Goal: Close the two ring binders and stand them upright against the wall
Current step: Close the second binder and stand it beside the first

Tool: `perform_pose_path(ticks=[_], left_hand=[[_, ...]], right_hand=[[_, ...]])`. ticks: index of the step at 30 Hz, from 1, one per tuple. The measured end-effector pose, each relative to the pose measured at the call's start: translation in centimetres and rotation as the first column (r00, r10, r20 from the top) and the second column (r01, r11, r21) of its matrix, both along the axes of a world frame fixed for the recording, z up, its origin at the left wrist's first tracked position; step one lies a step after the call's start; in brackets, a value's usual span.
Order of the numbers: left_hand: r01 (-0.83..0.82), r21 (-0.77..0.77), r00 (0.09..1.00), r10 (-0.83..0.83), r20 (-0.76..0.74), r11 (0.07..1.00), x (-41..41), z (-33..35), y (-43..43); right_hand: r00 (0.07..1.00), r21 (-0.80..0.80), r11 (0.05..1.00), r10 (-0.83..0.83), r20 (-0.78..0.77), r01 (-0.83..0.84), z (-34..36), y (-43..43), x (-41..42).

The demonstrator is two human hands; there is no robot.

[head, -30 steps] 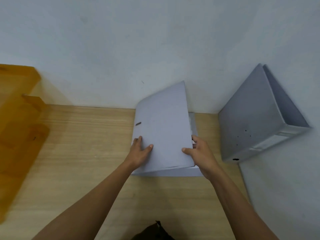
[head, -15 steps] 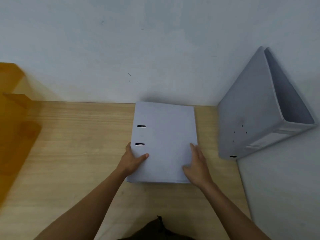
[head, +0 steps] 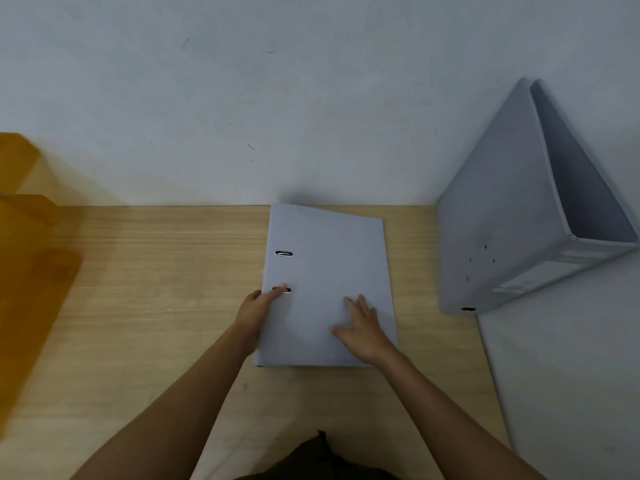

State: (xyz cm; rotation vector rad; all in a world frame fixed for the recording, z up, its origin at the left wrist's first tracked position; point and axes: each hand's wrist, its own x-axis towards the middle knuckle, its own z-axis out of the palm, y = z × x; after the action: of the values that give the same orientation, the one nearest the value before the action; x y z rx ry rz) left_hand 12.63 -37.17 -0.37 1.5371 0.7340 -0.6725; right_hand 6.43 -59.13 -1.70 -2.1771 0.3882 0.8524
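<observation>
Flat binder [head: 329, 271]: closed, lying cover-up on the wooden table [head: 138, 289], its far edge near the wall [head: 242, 98].
Left hand [head: 254, 313]: at the binder's spine edge, thumb on the cover by the nearer slot; the other fingers are hidden, so their state cannot be told.
Right hand [head: 362, 327]: palm down on the cover, fingers spread and flat, gripping nothing.
Second binder [head: 498, 216]: closed, upright in the right corner, leaning on the wall.
Orange object [head: 24, 254]: blurred, far left.

Wooden table [head: 156, 289] bears a closed flat binder [head: 329, 265] and an upright binder [head: 491, 230]
</observation>
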Motion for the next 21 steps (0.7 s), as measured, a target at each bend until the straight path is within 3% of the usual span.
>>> perform_pose_path(ticks=[2,5,7,10,16,21], left_hand=[[-0.056,-0.098,0.989,0.042,-0.139,0.994,0.4,0.8,0.1],[-0.101,-0.340,0.975,0.025,-0.221,0.935,-0.2,1.2,0.1],[-0.078,-0.532,0.975,-0.046,-0.216,0.843,-0.7,1.6,-0.9],[0.002,-0.665,0.984,-0.121,-0.133,0.747,-1.0,3.3,-3.1],[0.262,-0.593,0.962,-0.258,0.094,0.762,-1.4,8.0,-6.7],[0.475,-0.458,0.880,-0.393,0.268,0.752,-1.9,11.2,-8.9]], right_hand=[[1.000,0.015,1.000,-0.019,-0.025,0.019,0.5,0.3,-0.2],[0.995,0.039,0.994,-0.099,-0.019,0.099,1.8,0.6,-0.3],[0.986,0.068,0.984,-0.166,0.012,0.165,3.0,0.6,-0.3],[0.959,0.153,0.955,-0.269,0.091,0.254,4.6,0.6,-0.6],[0.849,0.333,0.863,-0.468,0.245,0.380,7.5,0.7,-1.3],[0.747,0.508,0.789,-0.559,0.361,0.345,10.3,-0.5,-1.7]])
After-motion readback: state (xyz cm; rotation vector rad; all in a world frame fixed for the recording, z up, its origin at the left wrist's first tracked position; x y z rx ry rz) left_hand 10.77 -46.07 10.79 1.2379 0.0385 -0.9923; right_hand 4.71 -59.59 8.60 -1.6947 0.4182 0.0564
